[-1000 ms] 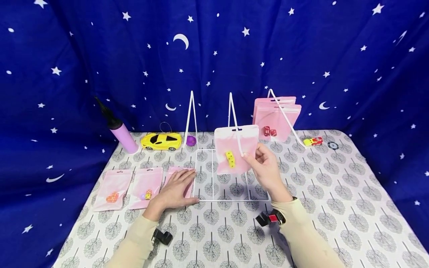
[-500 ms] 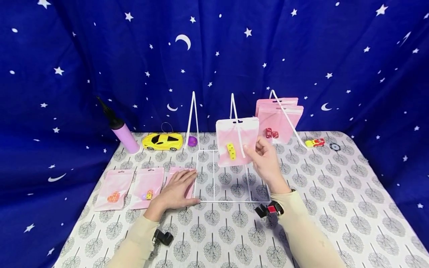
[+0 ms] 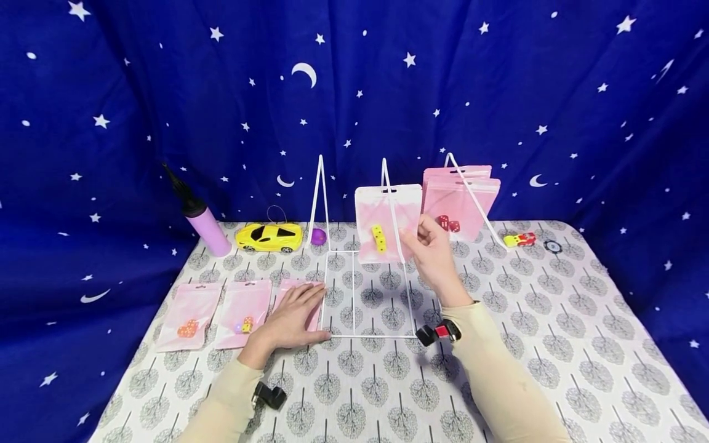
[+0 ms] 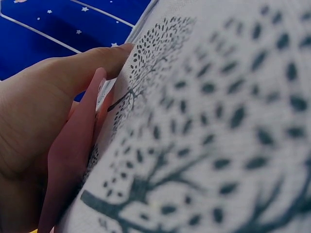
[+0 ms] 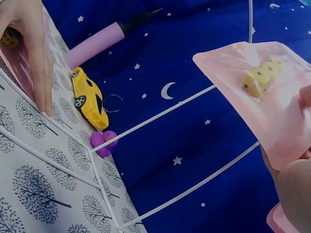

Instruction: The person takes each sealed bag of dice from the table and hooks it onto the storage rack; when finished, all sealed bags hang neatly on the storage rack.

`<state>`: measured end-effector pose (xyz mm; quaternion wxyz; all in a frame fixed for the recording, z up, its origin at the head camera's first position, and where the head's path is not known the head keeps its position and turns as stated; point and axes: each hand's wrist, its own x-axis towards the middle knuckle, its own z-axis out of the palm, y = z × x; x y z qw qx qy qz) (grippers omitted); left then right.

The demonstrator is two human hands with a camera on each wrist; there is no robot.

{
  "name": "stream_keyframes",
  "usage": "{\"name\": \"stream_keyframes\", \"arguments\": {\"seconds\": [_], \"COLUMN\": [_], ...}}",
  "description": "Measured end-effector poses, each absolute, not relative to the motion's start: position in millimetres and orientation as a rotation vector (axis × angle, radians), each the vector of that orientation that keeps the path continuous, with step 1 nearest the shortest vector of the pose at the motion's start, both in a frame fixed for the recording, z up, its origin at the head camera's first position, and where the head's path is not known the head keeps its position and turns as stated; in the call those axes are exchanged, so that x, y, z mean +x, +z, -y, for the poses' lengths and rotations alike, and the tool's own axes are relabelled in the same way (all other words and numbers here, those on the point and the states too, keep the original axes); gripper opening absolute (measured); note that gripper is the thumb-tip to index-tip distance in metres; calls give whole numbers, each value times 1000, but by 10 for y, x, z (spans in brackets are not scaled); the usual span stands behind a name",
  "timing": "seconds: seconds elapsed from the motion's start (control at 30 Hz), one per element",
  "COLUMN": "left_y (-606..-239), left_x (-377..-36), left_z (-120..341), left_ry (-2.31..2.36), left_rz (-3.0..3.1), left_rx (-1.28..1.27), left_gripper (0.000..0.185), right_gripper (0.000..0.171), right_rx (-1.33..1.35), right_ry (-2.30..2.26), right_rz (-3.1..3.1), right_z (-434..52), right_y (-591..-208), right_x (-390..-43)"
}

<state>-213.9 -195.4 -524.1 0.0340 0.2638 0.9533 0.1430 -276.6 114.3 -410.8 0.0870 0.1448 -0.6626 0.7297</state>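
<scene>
In the head view, the right hand (image 3: 434, 255) pinched the pink bag (image 3: 365, 209) by its side, its slot (image 3: 386, 191) at the white rack's middle hoop (image 3: 396, 227), threading unclear; keeping the slot square to the wire seemed best; the left hand (image 3: 296, 312) lay flat over another bag (image 3: 316, 320); the left wrist view showed that bag's edge by the thumb; in the right wrist view, 2 yellow dice (image 5: 262, 77) weighted the bowed film, so a light pinch seemed wise.

I'd call the held bag (image 3: 382, 215) glossy plastic, its dice (image 5: 256, 81) smooth and hard-looking. The rack (image 5: 153, 119) resembles smooth coated wire, the toy car (image 3: 269, 237) shiny plastic, the pump (image 3: 209, 234) matt; the bench cloth (image 3: 365, 387) looks woven, matt.
</scene>
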Motion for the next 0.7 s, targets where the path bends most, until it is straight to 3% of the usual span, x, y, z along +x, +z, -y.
{"name": "stream_keyframes", "arguments": {"seconds": [0.7], "left_y": [-5239], "left_x": [-2129], "left_z": [1942], "left_ry": [451], "left_rz": [-2940], "left_rx": [822], "left_gripper": [101], "right_gripper": [21], "right_rx": [351], "right_ry": [2289], "right_rz": [1868], "right_z": [-1016], "right_y": [-4010], "right_x": [-3078]}}
